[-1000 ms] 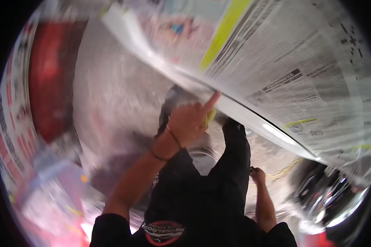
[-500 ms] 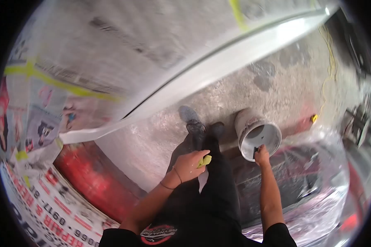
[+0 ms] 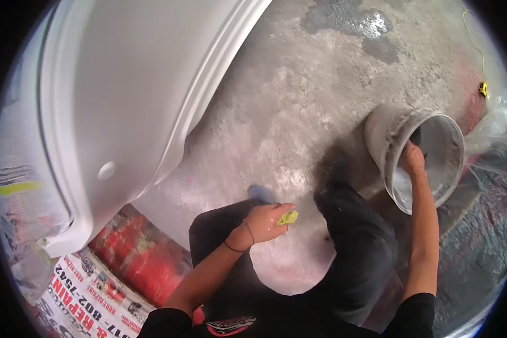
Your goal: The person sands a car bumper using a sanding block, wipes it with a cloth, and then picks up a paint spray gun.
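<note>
My left hand (image 3: 266, 221) is closed around a crumpled yellow-green piece (image 3: 288, 218), either sponge or cloth, over the gap between my knees. Out to the right, my right hand (image 3: 413, 159) reaches into the mouth of a whitish bucket (image 3: 400, 129). Its fingers are closed on a small dark object (image 3: 416, 136), whose kind I cannot make out. The bucket leans with its opening towards me, and its inner wall is pale and stained. To the left stands a smooth grey-white car body panel (image 3: 135, 73), apart from both hands.
Red-stained boards or sheet (image 3: 138, 253) and a printed banner (image 3: 90, 293) lie at lower left. Wet patches (image 3: 349, 19) mark the concrete floor (image 3: 276, 112). A yellow tool (image 3: 483, 88) with a cord is at far right, above plastic sheeting (image 3: 479, 208).
I have bent lower, with my knees now apart. My right hand has gone from the bucket's rim into its mouth. The left hand still grips the yellow-green piece.
</note>
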`<action>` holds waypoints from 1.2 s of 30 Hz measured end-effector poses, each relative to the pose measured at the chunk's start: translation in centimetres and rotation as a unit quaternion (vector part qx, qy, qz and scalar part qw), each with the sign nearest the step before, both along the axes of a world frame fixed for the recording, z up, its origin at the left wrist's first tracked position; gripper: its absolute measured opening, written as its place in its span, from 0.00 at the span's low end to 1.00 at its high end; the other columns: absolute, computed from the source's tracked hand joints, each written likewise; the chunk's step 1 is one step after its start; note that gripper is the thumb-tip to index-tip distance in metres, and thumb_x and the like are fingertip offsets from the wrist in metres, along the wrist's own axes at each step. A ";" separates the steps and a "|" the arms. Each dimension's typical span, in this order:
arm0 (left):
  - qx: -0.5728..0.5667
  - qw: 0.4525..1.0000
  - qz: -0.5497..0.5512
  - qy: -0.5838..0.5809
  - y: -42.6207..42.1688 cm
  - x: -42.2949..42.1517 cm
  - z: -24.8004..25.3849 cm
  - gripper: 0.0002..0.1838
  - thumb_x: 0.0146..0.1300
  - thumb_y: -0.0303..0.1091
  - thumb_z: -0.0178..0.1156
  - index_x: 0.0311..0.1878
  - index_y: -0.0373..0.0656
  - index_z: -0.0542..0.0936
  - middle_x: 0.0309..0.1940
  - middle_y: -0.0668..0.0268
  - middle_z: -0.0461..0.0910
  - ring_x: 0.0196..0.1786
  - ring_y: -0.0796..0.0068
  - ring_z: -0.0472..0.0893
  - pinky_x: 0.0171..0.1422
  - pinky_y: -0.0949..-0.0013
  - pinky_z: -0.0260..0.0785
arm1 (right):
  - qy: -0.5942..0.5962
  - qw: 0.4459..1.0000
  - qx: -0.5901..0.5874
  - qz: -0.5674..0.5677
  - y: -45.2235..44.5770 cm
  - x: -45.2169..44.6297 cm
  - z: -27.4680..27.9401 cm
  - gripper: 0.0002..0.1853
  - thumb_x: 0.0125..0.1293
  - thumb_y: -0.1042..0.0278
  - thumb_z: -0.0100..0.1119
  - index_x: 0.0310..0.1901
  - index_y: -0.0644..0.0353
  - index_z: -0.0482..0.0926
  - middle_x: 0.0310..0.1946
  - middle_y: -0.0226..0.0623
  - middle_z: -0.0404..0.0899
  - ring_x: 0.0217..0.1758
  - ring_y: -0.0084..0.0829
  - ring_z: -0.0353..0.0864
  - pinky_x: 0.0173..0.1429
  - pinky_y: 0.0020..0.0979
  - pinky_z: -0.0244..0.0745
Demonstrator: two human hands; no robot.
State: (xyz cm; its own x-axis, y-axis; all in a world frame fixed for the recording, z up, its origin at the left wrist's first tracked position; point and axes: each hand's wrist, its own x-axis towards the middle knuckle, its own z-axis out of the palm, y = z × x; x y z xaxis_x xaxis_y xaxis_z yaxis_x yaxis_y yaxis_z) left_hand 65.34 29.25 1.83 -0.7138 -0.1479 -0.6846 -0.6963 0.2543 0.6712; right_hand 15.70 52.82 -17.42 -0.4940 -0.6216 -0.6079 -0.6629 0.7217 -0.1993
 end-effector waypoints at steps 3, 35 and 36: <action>-0.027 0.997 -0.073 -0.009 -2.4 1.4 -6.5 0.29 0.66 0.40 0.70 0.71 0.51 0.82 0.53 0.55 0.90 0.53 0.45 0.89 0.58 0.49 0.83 | -0.026 0.998 0.051 0.017 -1.0 0.5 -3.8 0.18 0.72 0.68 0.62 0.62 0.53 0.84 0.53 0.59 0.90 0.57 0.63 0.90 0.60 0.55 0.84; -0.347 0.898 0.090 0.254 -12.4 5.5 -1.5 0.22 0.62 0.37 0.78 0.57 0.40 0.87 0.49 0.50 0.90 0.50 0.43 0.89 0.61 0.50 0.80 | -0.276 0.781 -0.445 -0.341 -36.4 30.7 0.8 0.17 0.76 0.55 0.71 0.51 0.63 0.89 0.42 0.44 0.91 0.45 0.35 0.89 0.52 0.40 0.83; -0.355 0.890 0.094 0.270 -12.1 6.1 -1.3 0.21 0.61 0.35 0.78 0.56 0.40 0.86 0.48 0.50 0.90 0.50 0.43 0.88 0.60 0.51 0.80 | -0.280 0.719 -0.512 -0.377 -37.8 30.7 1.3 0.22 0.75 0.52 0.72 0.56 0.64 0.88 0.45 0.47 0.91 0.47 0.39 0.89 0.54 0.42 0.82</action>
